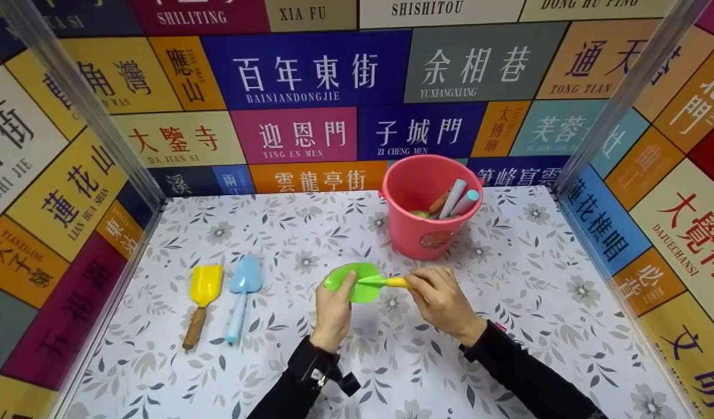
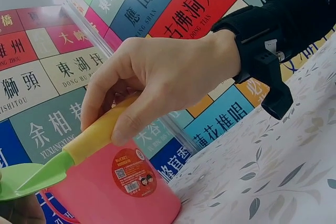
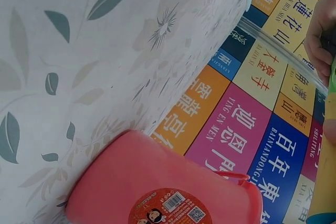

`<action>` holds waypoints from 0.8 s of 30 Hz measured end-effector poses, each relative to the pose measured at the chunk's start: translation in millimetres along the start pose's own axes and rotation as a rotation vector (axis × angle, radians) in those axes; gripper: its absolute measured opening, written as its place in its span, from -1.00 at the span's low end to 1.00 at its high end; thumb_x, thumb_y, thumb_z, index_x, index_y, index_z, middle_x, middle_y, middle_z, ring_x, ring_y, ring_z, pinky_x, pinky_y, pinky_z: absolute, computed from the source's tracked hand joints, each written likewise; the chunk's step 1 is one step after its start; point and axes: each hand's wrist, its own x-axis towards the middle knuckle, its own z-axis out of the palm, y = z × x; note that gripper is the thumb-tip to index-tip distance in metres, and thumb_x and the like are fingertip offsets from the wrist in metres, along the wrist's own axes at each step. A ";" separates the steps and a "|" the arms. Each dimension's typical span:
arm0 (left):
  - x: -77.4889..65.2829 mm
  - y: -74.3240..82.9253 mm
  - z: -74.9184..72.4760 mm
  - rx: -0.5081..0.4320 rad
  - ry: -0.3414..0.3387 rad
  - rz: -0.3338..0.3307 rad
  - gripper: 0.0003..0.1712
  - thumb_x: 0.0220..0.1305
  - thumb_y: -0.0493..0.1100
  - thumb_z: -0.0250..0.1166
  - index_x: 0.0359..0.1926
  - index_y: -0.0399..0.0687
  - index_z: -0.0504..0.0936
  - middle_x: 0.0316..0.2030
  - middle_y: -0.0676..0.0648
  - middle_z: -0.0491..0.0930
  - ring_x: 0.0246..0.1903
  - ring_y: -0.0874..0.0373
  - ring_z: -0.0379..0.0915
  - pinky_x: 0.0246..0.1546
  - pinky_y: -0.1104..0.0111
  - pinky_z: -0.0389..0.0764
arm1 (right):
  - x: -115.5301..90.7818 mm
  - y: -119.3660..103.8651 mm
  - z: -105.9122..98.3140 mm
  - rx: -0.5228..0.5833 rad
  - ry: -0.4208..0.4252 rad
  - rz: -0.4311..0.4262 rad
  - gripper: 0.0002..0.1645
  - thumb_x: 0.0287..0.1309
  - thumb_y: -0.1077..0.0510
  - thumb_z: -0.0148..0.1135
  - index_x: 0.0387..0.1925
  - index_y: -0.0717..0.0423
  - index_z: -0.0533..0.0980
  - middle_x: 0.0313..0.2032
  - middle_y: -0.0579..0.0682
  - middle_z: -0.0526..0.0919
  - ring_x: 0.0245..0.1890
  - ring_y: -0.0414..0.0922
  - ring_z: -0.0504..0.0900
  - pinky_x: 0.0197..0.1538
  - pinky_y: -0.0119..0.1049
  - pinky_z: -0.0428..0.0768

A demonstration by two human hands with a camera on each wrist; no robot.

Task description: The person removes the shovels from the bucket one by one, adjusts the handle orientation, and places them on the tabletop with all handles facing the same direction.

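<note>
Pink bucket [image 1: 412, 233] holds more tools [image 1: 453, 199], yellow shovel [image 1: 206, 285] and blue trowel [image 1: 245, 278] lie out left of it, and, seemingly midway, left hand [image 1: 333, 308] and right hand [image 1: 444, 298] pinch a green trowel [image 1: 366, 286] before it.

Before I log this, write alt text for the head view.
A left hand pinches a green shovel's blade, a right hand its yellow handle. Behind stands a pink bucket; a yellow shovel and blue shovel lie at left.

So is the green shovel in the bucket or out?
Out: the green shovel is in front of the bucket, blade in the left hand, handle in the right hand.
</note>
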 end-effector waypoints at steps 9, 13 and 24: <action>3.1 0.8 -0.8 0.081 0.011 0.056 -0.68 0.52 -0.44 0.28 0.16 -0.63 0.68 -0.05 -0.13 0.87 -0.09 0.32 0.73 0.08 0.51 0.77 | 3.0 -2.7 0.1 0.004 0.013 0.015 -0.60 0.75 0.07 0.13 -0.08 0.24 0.77 -0.20 0.12 0.76 -0.23 0.06 0.66 -0.11 -0.12 0.53; 2.7 5.7 -1.2 0.157 -0.004 0.106 -0.68 0.52 -0.42 0.30 0.16 -0.60 0.69 0.00 -0.25 0.86 -0.10 0.32 0.72 0.08 0.52 0.75 | 4.5 -4.7 -0.8 0.004 -0.006 0.039 -0.91 0.46 0.27 0.47 -0.09 0.24 0.75 -0.20 0.13 0.75 -0.23 0.07 0.65 -0.12 -0.10 0.54; 11.8 45.4 -18.9 0.451 -0.274 0.398 -0.76 0.52 -0.42 0.33 0.07 -0.56 0.74 -0.01 -0.50 0.82 -0.15 0.42 0.76 -0.06 0.55 0.78 | 12.0 -3.4 -24.1 0.109 -0.121 0.152 -0.32 -0.22 0.40 0.72 0.08 0.29 0.72 -0.03 0.21 0.76 -0.08 0.11 0.67 0.00 0.01 0.66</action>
